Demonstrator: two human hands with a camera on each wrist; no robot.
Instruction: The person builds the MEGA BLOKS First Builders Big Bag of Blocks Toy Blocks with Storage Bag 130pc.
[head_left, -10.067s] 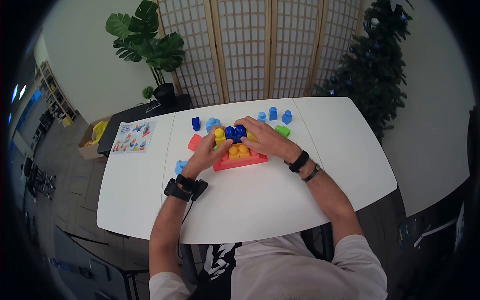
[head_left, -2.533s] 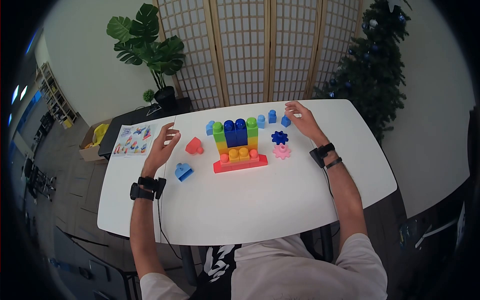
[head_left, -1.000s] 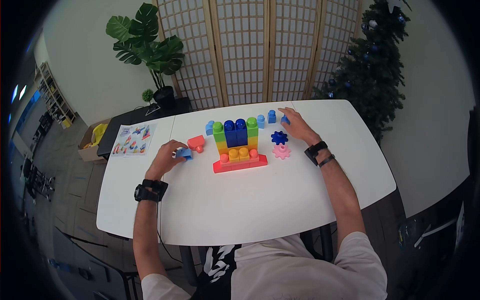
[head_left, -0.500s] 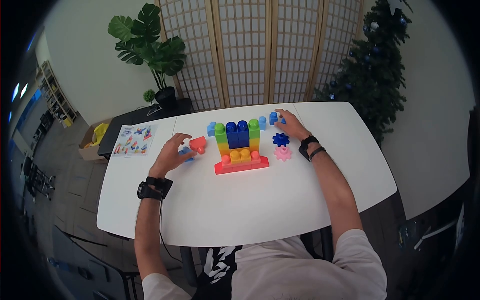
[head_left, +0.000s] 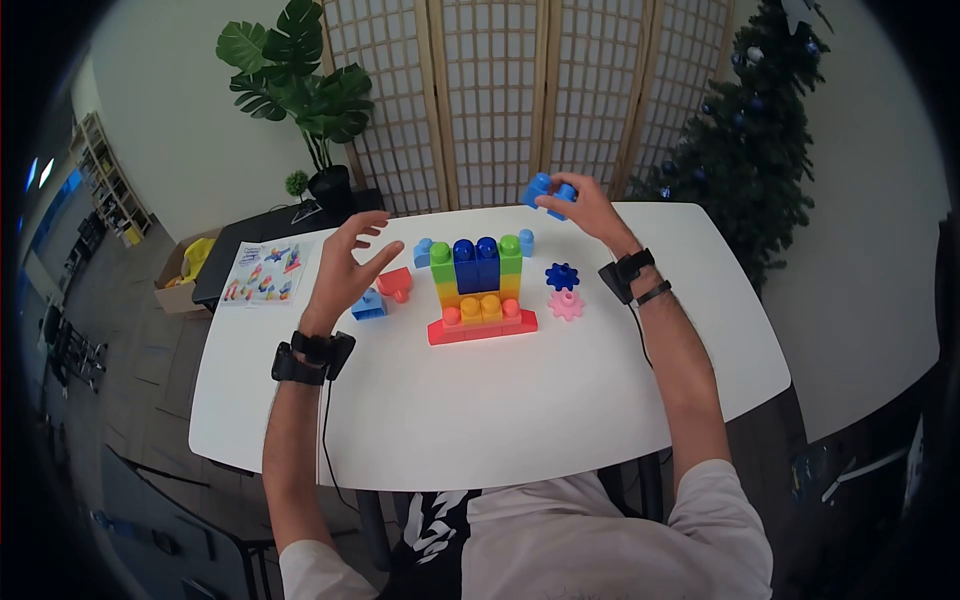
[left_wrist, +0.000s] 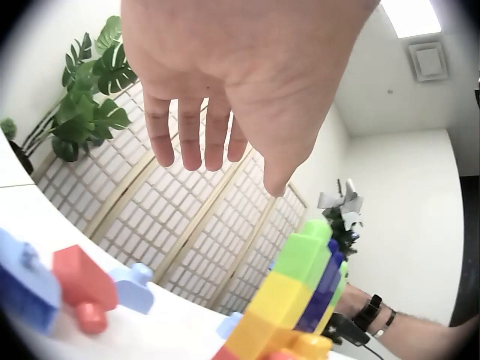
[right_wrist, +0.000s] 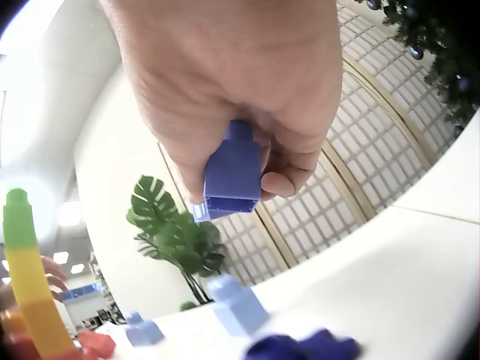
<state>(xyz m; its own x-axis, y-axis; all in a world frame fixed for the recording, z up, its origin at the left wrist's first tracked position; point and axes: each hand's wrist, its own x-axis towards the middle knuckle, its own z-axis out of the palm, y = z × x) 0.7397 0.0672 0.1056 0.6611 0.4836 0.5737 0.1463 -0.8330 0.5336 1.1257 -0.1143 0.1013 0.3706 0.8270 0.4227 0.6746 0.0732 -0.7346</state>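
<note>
My right hand (head_left: 590,210) is raised beyond the table's far right part, pinching blue building blocks (head_left: 540,187) between thumb and fingers. Seen from the right wrist, one blue block (right_wrist: 234,172) has its hollow underside showing, and a lighter blue edge peeks out behind it. My left hand (head_left: 345,265) hovers with fingers spread and nothing in them. Below it lie a blue arched block (head_left: 369,305) and a red block (head_left: 396,285) with its stud forward. Between the hands stands a block wall (head_left: 477,265) of green, yellow and dark blue on a red base (head_left: 483,329).
Right of the wall lie a dark blue gear (head_left: 562,277) and a pink gear (head_left: 566,305). Light blue blocks (head_left: 527,242) stand behind it on both sides. A printed picture sheet (head_left: 264,274) lies on the white table (head_left: 490,420) at the left.
My right hand has taken blue blocks from the table's far side and lifted them. The left hand has let go of the blue arched block after shifting it toward the red one, and risen.
</note>
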